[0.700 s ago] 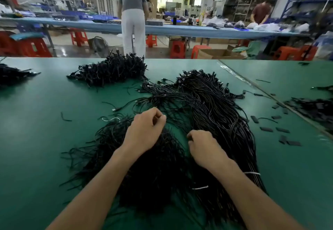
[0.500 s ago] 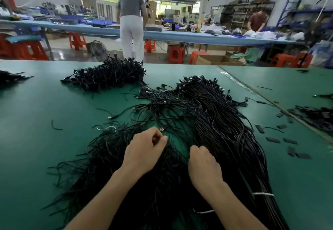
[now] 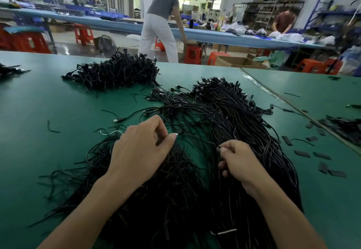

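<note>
Two hands are in view, the left hand (image 3: pixel 142 151) and the right hand (image 3: pixel 238 162). There are four heaps of thin black cables: one large spread cable heap (image 3: pixel 224 116) under the hands, one smaller tangled heap (image 3: pixel 117 73) beyond it, one small pile (image 3: pixel 9 70) at the left edge, and one right-side pile (image 3: pixel 343 129). Two green desks meet at a seam, the near desk (image 3: pixel 48 102) and the adjoining desk (image 3: pixel 312 84). At least eight small flat black rectangular pieces (image 3: pixel 301 154) lie scattered. One white band (image 3: pixel 226 232) shows. Two people stand behind, a person in white trousers (image 3: pixel 160 20) and a person in a dark red top (image 3: pixel 283 22).

Matt black, probably rubbery-sheathed cables (image 3: pixel 224 116) with small metal-tipped plugs on a smooth, faintly glossy green tabletop (image 3: pixel 48 102).
</note>
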Action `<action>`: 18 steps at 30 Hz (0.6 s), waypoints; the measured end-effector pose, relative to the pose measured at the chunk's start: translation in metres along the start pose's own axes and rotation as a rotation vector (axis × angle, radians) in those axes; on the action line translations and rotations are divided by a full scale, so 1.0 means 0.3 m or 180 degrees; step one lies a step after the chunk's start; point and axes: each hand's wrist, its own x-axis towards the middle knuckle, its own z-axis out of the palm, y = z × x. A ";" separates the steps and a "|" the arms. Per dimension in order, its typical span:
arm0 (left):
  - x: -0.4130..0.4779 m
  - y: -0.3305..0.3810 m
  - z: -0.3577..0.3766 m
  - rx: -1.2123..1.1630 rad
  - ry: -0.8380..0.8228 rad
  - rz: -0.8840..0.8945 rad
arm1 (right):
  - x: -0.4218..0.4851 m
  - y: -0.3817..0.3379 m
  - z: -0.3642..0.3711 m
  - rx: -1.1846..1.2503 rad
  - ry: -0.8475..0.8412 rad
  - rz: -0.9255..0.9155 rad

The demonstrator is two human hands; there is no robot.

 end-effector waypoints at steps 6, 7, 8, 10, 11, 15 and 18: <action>0.004 -0.004 -0.006 0.0077 -0.0192 0.0023 | -0.004 -0.199 -0.024 0.0013 0.0353 -0.0833; 0.003 -0.004 -0.005 0.0019 -0.0260 0.0066 | -0.026 -0.230 -0.016 -0.0039 0.0325 -0.1080; 0.000 -0.005 -0.001 -0.0041 -0.0330 0.0113 | -0.054 -0.256 -0.005 -0.0110 0.0263 -0.1336; -0.005 -0.009 0.010 -0.0189 -0.0444 0.0166 | -0.114 -0.290 0.016 -0.0275 0.0063 -0.1773; -0.006 -0.012 0.017 -0.0300 -0.0495 0.0185 | -0.146 -0.296 0.026 -0.0313 -0.0118 -0.1926; -0.018 -0.008 0.034 -0.0594 -0.0690 0.0424 | -0.266 -0.309 0.054 -0.0268 -0.1040 -0.2332; -0.019 -0.029 0.038 -0.0626 -0.0614 0.0369 | -0.311 -0.322 0.025 0.0110 -0.1546 -0.2712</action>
